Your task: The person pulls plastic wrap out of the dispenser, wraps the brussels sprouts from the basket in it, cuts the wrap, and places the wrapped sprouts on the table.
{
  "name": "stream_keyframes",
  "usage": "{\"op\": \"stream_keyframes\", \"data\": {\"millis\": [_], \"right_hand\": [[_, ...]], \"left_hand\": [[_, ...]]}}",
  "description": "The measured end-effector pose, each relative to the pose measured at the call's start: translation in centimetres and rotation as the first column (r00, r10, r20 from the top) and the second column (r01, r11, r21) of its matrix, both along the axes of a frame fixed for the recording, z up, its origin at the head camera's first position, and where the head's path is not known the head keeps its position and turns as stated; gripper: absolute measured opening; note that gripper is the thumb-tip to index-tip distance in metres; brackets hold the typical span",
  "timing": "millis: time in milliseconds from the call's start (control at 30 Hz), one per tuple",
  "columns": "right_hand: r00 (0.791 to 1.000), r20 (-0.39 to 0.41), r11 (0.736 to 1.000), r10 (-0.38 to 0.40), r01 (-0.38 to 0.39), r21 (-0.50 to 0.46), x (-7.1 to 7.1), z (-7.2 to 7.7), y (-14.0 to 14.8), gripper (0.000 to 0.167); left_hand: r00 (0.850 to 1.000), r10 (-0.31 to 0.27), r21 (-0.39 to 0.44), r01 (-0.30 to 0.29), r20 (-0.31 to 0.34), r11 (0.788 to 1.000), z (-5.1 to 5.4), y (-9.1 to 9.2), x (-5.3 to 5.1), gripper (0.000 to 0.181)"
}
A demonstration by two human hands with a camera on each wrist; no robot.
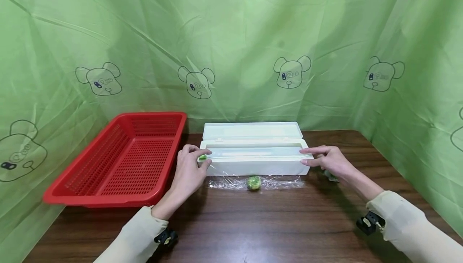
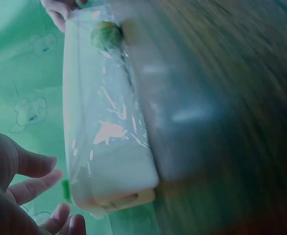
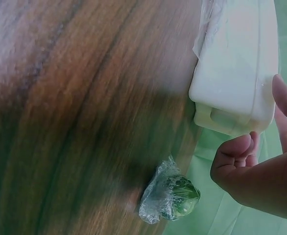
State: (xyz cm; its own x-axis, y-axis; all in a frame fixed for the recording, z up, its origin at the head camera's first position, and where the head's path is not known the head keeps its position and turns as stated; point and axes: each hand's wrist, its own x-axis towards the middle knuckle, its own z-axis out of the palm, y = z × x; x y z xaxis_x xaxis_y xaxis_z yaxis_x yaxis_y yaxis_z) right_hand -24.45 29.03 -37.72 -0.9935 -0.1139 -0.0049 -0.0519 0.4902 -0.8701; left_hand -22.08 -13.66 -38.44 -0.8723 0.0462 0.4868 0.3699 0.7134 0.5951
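A white cling film dispenser (image 1: 257, 166) stands on the table with its lid (image 1: 252, 131) raised at the back. Clear cling film (image 1: 224, 182) hangs over its front and spreads on the tabletop. On that film lies a small round green vegetable or fruit (image 1: 253, 182), its kind unclear. My left hand (image 1: 189, 166) is at the dispenser's left end, thumb and fingers apart, beside a small green tab (image 2: 66, 190). At the right end, my right hand (image 1: 332, 161) reaches index finger and thumb to the dispenser's edge; its other fingers are bent.
A red perforated basket (image 1: 155, 192) stands to the left. A second green round piece in crumpled cling film (image 3: 180, 198) lies by the dispenser's right end, partly behind the right hand in the head view. Green cloth (image 1: 238, 46) surrounds the wooden table (image 1: 253, 231).
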Motion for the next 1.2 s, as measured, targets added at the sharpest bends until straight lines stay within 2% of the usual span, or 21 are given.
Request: {"op": "stream_keyframes", "data": {"millis": [267, 633, 967, 1200], "right_hand": [[0.999, -0.046, 1.000, 0.001, 0.000, 0.029, 0.2, -0.1, -0.2, 0.051], [0.997, -0.079, 0.997, -0.027, 0.033, 0.073, 0.2, -0.3, -0.3, 0.046], [0.995, -0.093, 0.996, -0.045, 0.051, 0.072, 0.5, -0.2, -0.5, 0.042], [0.991, -0.127, 0.996, -0.051, 0.059, 0.065, 0.7, -0.4, -0.5, 0.032]], "left_hand": [[0.999, 0.016, 0.008, -0.016, 0.028, 1.000, -0.7, -0.3, -0.7, 0.016], [0.999, 0.050, 0.034, -0.049, -0.010, 0.998, -1.0, -0.2, -0.8, 0.007], [1.000, 0.022, 0.023, -0.022, -0.002, 0.999, -1.0, -0.1, -0.9, 0.005], [1.000, 0.016, -0.015, -0.016, -0.008, 1.000, -1.3, 0.1, -0.6, 0.005]]}}
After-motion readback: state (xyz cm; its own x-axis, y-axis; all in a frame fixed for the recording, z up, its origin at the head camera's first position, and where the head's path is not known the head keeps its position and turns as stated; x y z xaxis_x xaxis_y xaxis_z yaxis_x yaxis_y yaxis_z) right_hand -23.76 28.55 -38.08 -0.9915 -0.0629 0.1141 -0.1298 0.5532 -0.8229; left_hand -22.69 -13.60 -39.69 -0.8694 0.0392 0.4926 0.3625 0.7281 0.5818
